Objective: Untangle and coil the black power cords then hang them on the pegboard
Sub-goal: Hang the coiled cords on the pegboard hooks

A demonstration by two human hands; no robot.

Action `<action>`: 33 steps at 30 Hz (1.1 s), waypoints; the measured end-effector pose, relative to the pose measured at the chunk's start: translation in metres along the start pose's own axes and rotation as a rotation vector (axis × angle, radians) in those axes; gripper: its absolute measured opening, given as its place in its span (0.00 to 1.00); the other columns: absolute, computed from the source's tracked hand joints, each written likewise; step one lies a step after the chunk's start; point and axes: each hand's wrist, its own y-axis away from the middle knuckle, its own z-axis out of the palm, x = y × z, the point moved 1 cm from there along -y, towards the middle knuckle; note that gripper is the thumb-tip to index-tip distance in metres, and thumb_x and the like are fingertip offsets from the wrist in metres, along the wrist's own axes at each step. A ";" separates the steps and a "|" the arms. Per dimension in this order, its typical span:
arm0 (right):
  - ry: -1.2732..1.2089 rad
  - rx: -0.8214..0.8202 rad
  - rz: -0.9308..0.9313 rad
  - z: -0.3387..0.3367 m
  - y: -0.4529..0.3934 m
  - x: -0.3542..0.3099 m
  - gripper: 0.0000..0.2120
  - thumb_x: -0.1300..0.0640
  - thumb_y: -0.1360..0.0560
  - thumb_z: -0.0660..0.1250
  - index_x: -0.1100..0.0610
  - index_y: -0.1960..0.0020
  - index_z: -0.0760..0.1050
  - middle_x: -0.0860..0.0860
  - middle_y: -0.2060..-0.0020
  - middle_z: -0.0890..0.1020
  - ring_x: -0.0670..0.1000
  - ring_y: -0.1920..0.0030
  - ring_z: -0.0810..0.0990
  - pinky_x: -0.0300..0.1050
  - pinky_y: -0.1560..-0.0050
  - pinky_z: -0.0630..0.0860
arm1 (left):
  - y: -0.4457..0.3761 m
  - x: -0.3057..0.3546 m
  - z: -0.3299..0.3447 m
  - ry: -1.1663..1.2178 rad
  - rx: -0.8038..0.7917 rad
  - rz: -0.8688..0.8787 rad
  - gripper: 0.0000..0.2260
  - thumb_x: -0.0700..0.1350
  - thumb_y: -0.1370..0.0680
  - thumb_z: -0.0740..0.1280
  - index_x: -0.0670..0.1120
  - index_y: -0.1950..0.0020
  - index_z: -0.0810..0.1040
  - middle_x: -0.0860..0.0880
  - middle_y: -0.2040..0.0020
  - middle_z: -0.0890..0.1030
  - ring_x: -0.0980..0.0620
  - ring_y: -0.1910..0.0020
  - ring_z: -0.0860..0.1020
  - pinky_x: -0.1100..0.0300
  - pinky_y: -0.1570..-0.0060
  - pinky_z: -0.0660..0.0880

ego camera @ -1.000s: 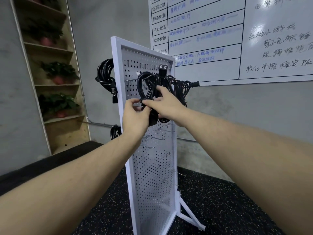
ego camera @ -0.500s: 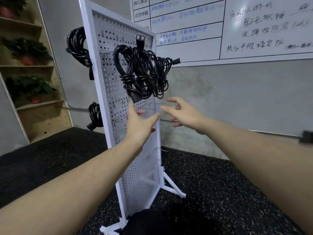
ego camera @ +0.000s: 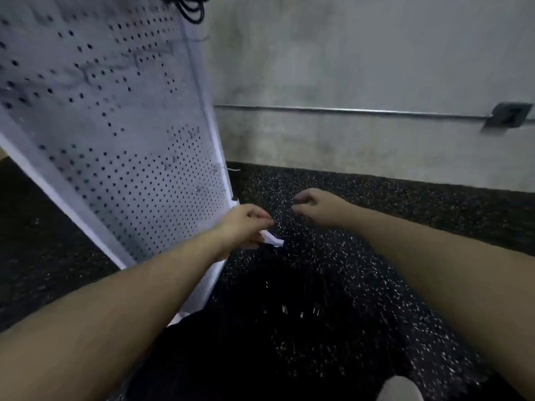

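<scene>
The frame is blurred, yet the main layout reads well enough. A white pegboard (ego camera: 121, 157) fills the upper left of the frame, leaning across it on a slant, its right edge running down toward the centre. At the very top, just left of centre, a few loops of the black power cords (ego camera: 189, 8) hang against the board's upper right corner — only their lowest curves are inside the frame, the rest is cut off.

Both forearms reach in from the bottom corners toward the middle. The left hand (ego camera: 246, 225) sits just beside the lower right edge of the pegboard, fingers loosely curled and holding nothing that can be made out; a white piece of the board's foot (ego camera: 272, 240) shows right beneath its fingers, though whether they touch it cannot be told. The right hand (ego camera: 317, 208) hangs a little to the right and slightly higher in the frame, apart from the left, its fingers also loosely bent downward and empty.

Below the hands lies a black speckled floor (ego camera: 376, 285). A grey concrete wall (ego camera: 362, 59) takes up the upper right, crossed by a thin metal pipe (ego camera: 347, 110) that ends at a dark box (ego camera: 508, 114) near the right edge. A pale rounded shape (ego camera: 401, 389) — too blurred to identify — sits at the bottom edge, right of centre.
</scene>
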 end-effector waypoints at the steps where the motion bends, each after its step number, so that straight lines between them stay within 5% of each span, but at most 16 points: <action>1: -0.032 -0.036 0.050 0.012 -0.012 0.018 0.20 0.49 0.18 0.67 0.54 0.29 0.70 0.58 0.46 0.82 0.52 0.59 0.81 0.44 0.60 0.80 | -0.017 -0.015 0.008 -0.021 -0.017 -0.043 0.05 0.43 0.20 0.72 0.46 0.46 0.81 0.46 0.55 0.82 0.52 0.64 0.81 0.55 0.60 0.82; 6: -0.081 -0.164 0.244 0.078 -0.059 0.096 0.21 0.52 0.18 0.67 0.55 0.28 0.68 0.58 0.43 0.81 0.53 0.54 0.82 0.53 0.51 0.84 | -0.084 -0.092 0.047 -0.144 -0.192 -0.242 0.08 0.46 0.20 0.71 0.46 0.43 0.78 0.45 0.53 0.80 0.49 0.55 0.80 0.54 0.54 0.82; 14: -0.154 -0.350 0.420 0.164 -0.100 0.170 0.28 0.53 0.19 0.68 0.55 0.22 0.63 0.56 0.41 0.79 0.56 0.43 0.82 0.53 0.43 0.82 | -0.155 -0.186 0.099 -0.199 -0.263 -0.461 0.19 0.45 0.20 0.69 0.49 0.30 0.71 0.45 0.44 0.78 0.49 0.50 0.78 0.53 0.50 0.81; 17: -0.125 -0.356 0.442 0.189 -0.112 0.182 0.32 0.52 0.20 0.69 0.53 0.21 0.59 0.55 0.42 0.79 0.56 0.45 0.81 0.50 0.49 0.83 | -0.165 -0.203 0.105 -0.270 -0.251 -0.474 0.23 0.46 0.21 0.66 0.49 0.26 0.68 0.47 0.45 0.79 0.51 0.55 0.78 0.58 0.59 0.78; 19: -0.114 -0.355 0.453 0.199 -0.120 0.186 0.34 0.51 0.20 0.69 0.53 0.20 0.56 0.56 0.41 0.79 0.54 0.50 0.81 0.45 0.60 0.80 | -0.169 -0.213 0.107 -0.248 -0.267 -0.502 0.26 0.46 0.20 0.65 0.51 0.22 0.65 0.48 0.42 0.79 0.51 0.51 0.79 0.57 0.55 0.79; 21: -0.103 -0.323 0.452 0.205 -0.127 0.190 0.35 0.52 0.21 0.69 0.54 0.20 0.56 0.56 0.38 0.78 0.54 0.48 0.80 0.43 0.58 0.77 | -0.172 -0.219 0.109 -0.183 -0.291 -0.546 0.27 0.45 0.20 0.64 0.52 0.21 0.65 0.49 0.42 0.79 0.50 0.45 0.78 0.54 0.49 0.80; 24: -0.037 -0.262 0.440 0.213 -0.132 0.191 0.33 0.52 0.23 0.69 0.54 0.22 0.61 0.55 0.38 0.79 0.56 0.43 0.81 0.46 0.50 0.77 | -0.173 -0.223 0.114 -0.084 -0.322 -0.616 0.24 0.42 0.22 0.63 0.52 0.25 0.71 0.50 0.45 0.80 0.51 0.44 0.78 0.57 0.51 0.76; 28: -0.106 -0.204 0.436 0.225 -0.125 0.186 0.28 0.52 0.26 0.73 0.52 0.30 0.66 0.53 0.45 0.81 0.55 0.49 0.82 0.45 0.56 0.75 | -0.166 -0.228 0.111 0.061 -0.251 -0.707 0.18 0.38 0.24 0.60 0.44 0.37 0.80 0.43 0.50 0.85 0.46 0.50 0.84 0.55 0.46 0.81; 33: -0.187 -0.112 0.372 0.218 -0.109 0.177 0.21 0.50 0.28 0.76 0.54 0.46 0.67 0.50 0.56 0.78 0.49 0.59 0.77 0.42 0.65 0.70 | -0.147 -0.215 0.101 0.088 -0.325 -0.626 0.20 0.36 0.26 0.58 0.51 0.42 0.83 0.44 0.45 0.86 0.46 0.48 0.86 0.55 0.46 0.83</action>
